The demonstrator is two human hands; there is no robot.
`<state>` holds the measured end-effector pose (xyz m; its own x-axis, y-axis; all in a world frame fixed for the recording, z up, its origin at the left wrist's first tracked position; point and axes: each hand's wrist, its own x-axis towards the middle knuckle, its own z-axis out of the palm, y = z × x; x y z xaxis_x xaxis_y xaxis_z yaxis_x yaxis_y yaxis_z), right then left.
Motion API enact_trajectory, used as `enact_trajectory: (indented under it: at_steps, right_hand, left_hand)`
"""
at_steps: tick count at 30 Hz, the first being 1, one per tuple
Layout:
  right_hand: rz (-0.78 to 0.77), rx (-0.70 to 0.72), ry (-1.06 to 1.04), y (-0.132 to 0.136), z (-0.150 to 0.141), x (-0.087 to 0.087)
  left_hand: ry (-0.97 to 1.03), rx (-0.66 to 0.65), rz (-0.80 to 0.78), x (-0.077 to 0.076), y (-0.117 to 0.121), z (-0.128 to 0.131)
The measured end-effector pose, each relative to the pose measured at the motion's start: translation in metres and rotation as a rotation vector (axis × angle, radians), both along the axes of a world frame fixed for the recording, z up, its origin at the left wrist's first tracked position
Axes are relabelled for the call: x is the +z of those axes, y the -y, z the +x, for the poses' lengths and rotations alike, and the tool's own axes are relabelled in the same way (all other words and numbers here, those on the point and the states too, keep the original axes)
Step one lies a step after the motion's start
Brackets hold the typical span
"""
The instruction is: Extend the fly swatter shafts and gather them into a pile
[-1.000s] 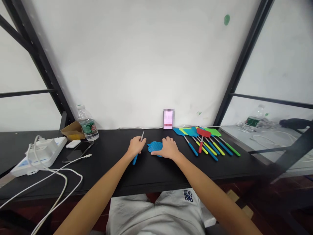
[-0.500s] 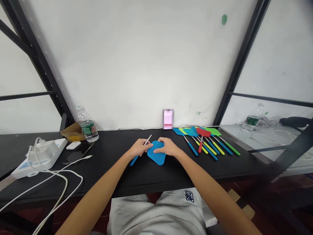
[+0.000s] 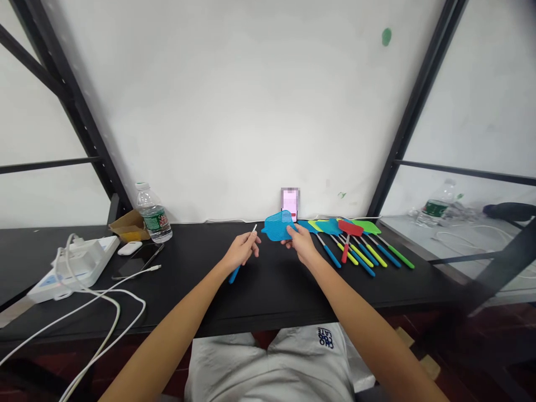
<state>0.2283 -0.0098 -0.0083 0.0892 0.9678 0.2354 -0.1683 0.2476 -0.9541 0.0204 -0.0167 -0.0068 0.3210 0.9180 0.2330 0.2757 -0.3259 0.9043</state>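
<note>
My left hand [image 3: 242, 250] is shut on a blue plastic fly swatter handle [image 3: 235, 273]. Its thin metal rod sticks up past my fingers, and its tip points toward the blue mesh swatter head [image 3: 278, 226]. My right hand [image 3: 300, 243] pinches that head at its lower right edge and holds it tilted above the black tabletop [image 3: 272, 296]. The head and the rod are apart, with a small gap between them. To the right of my right hand lie several finished fly swatters [image 3: 349, 228], with blue, green, red and yellow heads and handles.
A propped phone [image 3: 290, 202] with a blurred screen stands behind the blue head. On the left are a water bottle [image 3: 153, 215], a cardboard piece [image 3: 129, 226], a white power strip [image 3: 75, 267], and white cables. A metal shelf frame rises at both sides.
The blue mesh head has been lifted off the tabletop and moved up and back in my right hand. My hands have separated, and the handle's rod now stands more upright.
</note>
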Motion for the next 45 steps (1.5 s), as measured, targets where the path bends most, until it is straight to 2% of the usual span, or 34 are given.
enact_trajectory:
  at_steps: [2,5,9,26,33,38,45]
  right_hand:
    - [0.016,-0.070,-0.022,-0.002,0.004,0.000]
    - [0.025,-0.083,0.001,-0.003,0.009,0.000]
    - [0.007,-0.092,0.047,-0.001,0.009,0.002]
    - [-0.010,-0.076,0.075,-0.001,0.012,0.002]
    - [0.096,-0.157,0.204,-0.004,0.018,0.001]
    - [0.015,-0.059,0.301,-0.006,0.032,0.003]
    - [-0.104,0.230,0.316,-0.007,0.050,0.003]
  left_hand:
    - [-0.141,0.033,0.134,0.001,0.002,-0.002]
    - [-0.312,0.043,0.319,0.002,0.005,-0.004]
    - [-0.420,0.055,0.425,0.003,0.005,-0.005]
    - [-0.455,0.063,0.439,0.005,0.007,-0.007]
    - [-0.494,0.019,0.444,0.002,0.008,-0.007]
    - [-0.530,-0.034,0.440,0.001,0.011,-0.006]
    - [-0.588,-0.076,0.431,0.001,0.016,-0.005]
